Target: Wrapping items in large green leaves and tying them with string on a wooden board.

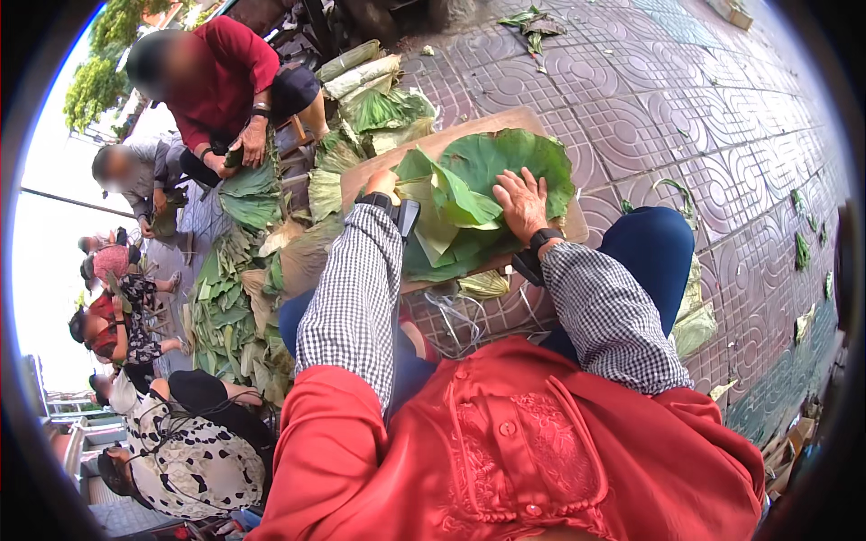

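Observation:
A wooden board (pixel 521 120) lies before my knees, carrying large green lotus leaves (pixel 504 159). The upper leaf is partly folded over, and its paler underside (pixel 433 233) faces up towards the left. My left hand (pixel 384 184) is curled at the left edge of the leaves and grips them there; its fingertips are hidden. Spread flat on the right part of the leaves, my right hand (pixel 524 206) presses down with nothing in its grasp. Both wrists wear black bands with dark devices.
Piled lotus leaves (pixel 226 311) lie to the left, with bundled leaves (pixel 389 111) beyond the board. A person in red (pixel 223 74) handles leaves nearby; several others sit farther left. White plastic strips (pixel 460 318) lie below the board. Leaf scraps (pixel 802 250) dot the paving tiles (pixel 737 162).

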A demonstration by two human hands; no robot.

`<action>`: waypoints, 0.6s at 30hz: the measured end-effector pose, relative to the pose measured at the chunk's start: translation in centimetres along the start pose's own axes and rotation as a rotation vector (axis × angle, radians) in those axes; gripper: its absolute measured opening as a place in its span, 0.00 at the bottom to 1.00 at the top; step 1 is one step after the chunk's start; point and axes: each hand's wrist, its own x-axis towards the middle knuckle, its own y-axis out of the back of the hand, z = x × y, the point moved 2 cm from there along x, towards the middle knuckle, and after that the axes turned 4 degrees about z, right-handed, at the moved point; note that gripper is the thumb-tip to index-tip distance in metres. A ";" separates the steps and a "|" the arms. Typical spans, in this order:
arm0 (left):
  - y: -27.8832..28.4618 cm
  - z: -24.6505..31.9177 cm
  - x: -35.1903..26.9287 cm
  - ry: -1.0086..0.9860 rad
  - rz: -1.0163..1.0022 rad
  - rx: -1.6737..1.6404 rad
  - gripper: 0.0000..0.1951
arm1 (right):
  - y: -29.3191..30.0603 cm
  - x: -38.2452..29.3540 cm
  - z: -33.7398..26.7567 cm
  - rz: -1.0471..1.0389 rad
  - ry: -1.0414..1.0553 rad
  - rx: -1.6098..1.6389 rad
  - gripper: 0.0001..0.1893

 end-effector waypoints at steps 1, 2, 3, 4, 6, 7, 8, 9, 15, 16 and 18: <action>-0.2 0.1 0.2 -0.106 -0.025 0.216 0.09 | 0.2 0.3 0.2 0.037 0.021 -0.003 0.23; -0.4 0.1 0.4 -0.250 -0.060 0.472 0.10 | 0.6 0.6 0.3 -0.025 0.101 0.061 0.25; -0.5 0.1 0.6 -0.372 -0.087 0.664 0.11 | 0.6 0.8 0.2 -0.124 0.129 0.092 0.26; -0.7 0.2 0.9 -0.464 -0.099 0.779 0.12 | 1.2 0.6 0.3 -0.132 0.136 0.289 0.30; -0.8 -0.2 1.5 -0.183 -0.141 0.347 0.14 | 1.5 0.3 -0.2 -0.162 0.146 0.242 0.32; -0.7 -0.4 1.7 0.045 -0.091 -0.018 0.15 | 1.6 0.2 -0.6 -0.168 0.165 0.209 0.34; -0.9 -0.5 1.4 0.201 -0.116 -0.423 0.14 | 1.6 -0.1 -1.1 -0.106 0.218 0.195 0.33; -1.2 -0.5 1.0 0.406 -0.123 -0.841 0.13 | 1.6 0.0 -1.3 -0.125 0.189 0.189 0.33; 1.5 3.2 -2.6 0.115 -0.224 -0.742 0.09 | 1.5 0.8 -1.2 0.037 -0.183 0.333 0.14; 1.6 3.9 -3.3 0.142 -0.232 -0.740 0.10 | 1.5 0.8 -1.2 0.069 -0.214 0.263 0.14; 2.4 5.0 -4.8 0.140 -0.250 -0.606 0.12 | 1.4 0.6 -1.2 0.121 -0.218 0.264 0.14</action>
